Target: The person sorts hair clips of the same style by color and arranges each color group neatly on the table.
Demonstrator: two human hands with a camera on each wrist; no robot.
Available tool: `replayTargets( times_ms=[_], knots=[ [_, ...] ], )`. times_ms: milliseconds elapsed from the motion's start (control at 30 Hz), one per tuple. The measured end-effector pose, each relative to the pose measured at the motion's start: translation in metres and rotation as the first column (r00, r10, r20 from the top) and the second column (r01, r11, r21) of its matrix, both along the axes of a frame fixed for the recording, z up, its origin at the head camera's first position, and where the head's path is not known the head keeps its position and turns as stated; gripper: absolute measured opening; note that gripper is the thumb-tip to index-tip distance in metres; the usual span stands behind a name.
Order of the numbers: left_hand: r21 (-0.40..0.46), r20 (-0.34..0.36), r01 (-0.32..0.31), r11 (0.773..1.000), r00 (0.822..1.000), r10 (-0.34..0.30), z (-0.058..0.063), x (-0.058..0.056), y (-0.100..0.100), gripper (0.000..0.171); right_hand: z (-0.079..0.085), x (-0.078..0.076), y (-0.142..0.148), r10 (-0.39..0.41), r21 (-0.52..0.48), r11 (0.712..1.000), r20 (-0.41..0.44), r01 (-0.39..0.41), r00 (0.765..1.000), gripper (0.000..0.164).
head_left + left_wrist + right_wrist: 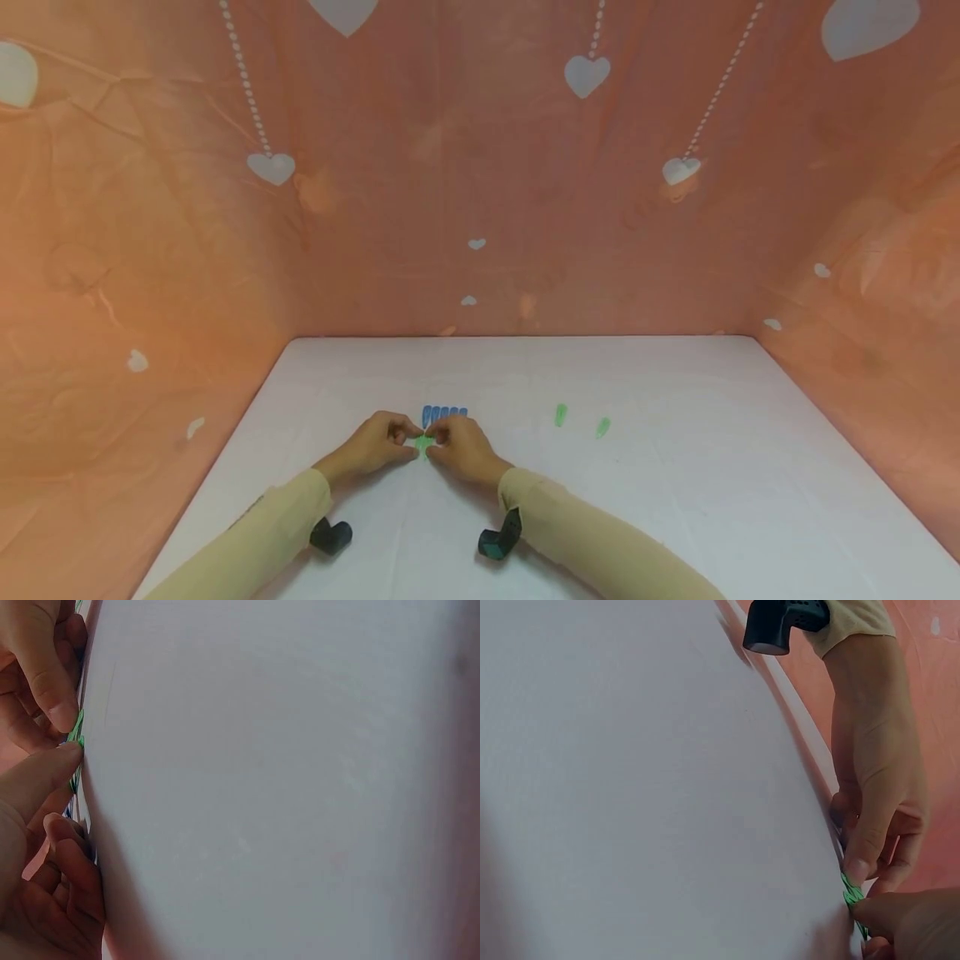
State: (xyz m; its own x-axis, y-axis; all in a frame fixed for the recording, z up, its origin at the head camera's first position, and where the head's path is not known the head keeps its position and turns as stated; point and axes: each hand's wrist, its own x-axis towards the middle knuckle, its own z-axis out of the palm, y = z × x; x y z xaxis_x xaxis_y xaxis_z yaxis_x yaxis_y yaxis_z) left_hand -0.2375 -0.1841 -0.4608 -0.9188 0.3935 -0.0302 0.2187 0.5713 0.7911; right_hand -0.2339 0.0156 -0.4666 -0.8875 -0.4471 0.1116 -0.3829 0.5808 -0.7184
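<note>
Small green pieces (423, 443), apparently snap hair clips, lie close together on the white table between the two hands. My left hand (372, 442) pinches at their left side with thumb and index finger. From the right, my right hand (462, 451) pinches the same green clips, its fingertips almost meeting the left ones. In the left wrist view both thumbs touch the green clips (76, 739); the right wrist view shows the green clips (850, 892) edge-on. Fingers hide part of them. Just beyond the hands, several blue clips (445, 412) stand side by side in a row.
Two loose green clips, one nearer (561, 414) and one farther right (603, 427), lie apart on the white tabletop (675, 500). Orange cloth (525, 208) with heart prints encloses the table's back and sides. A dark camera sits on each wrist.
</note>
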Motion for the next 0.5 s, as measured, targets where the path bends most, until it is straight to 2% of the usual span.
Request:
replayTargets(
  times_ms=[200, 500],
  knots=[
    [0.011, -0.005, 0.007, 1.0, 1.0, -0.007, 0.0, -0.001, 0.0, 0.027, 0.0, -0.002, 0.0, 0.0, -0.03, 1.0, 0.02, 0.0, 1.0, 0.022],
    [0.009, 0.015, -0.009, 1.0, 1.0, 0.009, 0.001, -0.001, 0.002, 0.028, 0.002, -0.001, 0.012, 0.017, -0.148, 0.989, 0.035, -0.012, 0.999, 0.022]
  ],
)
